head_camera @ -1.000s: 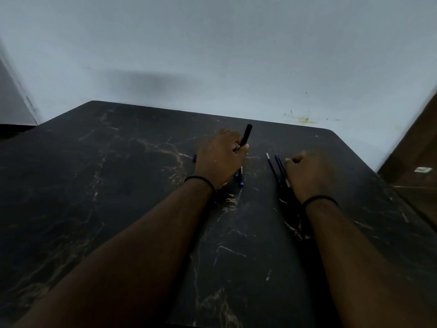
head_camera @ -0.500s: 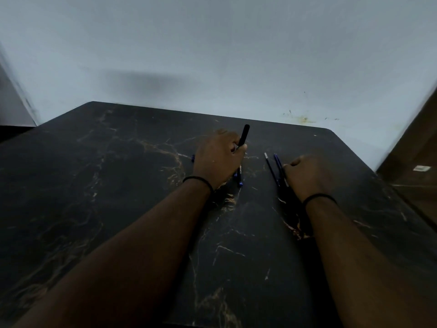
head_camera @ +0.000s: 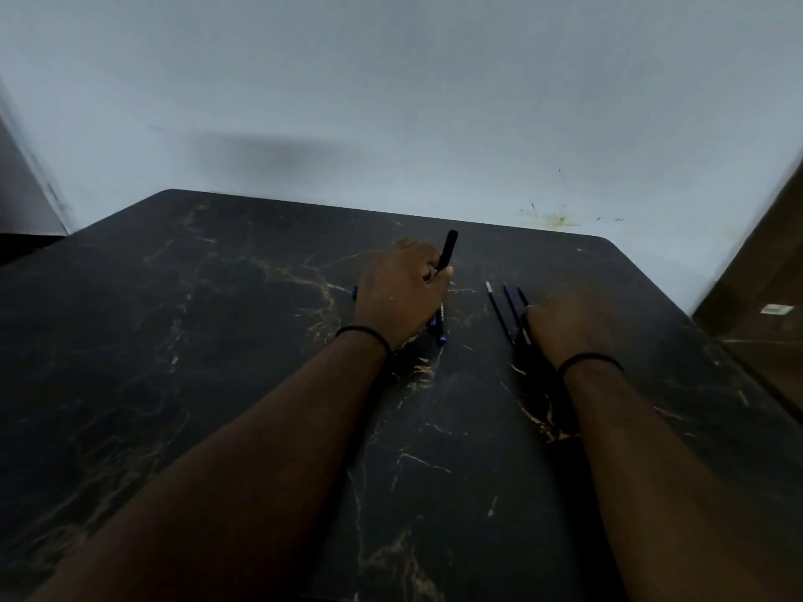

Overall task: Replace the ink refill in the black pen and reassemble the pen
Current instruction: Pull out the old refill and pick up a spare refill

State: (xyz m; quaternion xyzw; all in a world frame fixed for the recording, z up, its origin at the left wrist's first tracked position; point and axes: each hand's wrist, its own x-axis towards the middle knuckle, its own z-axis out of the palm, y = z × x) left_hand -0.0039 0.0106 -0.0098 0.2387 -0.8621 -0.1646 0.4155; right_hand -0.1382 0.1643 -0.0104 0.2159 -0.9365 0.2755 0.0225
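Gripping black pen point(head_camera: 446, 250) in my left hand point(head_camera: 402, 293), tip up-far; right hand point(head_camera: 565, 328) curled beside refills point(head_camera: 506, 312), long axes near-far, possibly pinching one.

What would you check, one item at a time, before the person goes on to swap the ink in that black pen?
1. Black pen held firmly: ok, the left hand is closed around it, its far end sticking up past the fingers.
2. Spare refills within reach: ok, thin refills lie on the table right beside the right hand.
3. Right hand free to work: cannot tell, its fingers curl down at the refills and hide any grip.
4. Pen already opened: cannot tell, the hand covers the barrel joint.
5. Other pens out of the way: not ok, blue-tipped pens lie under the left hand.
6. Lighting: not ok, dim; small parts are hard to see.
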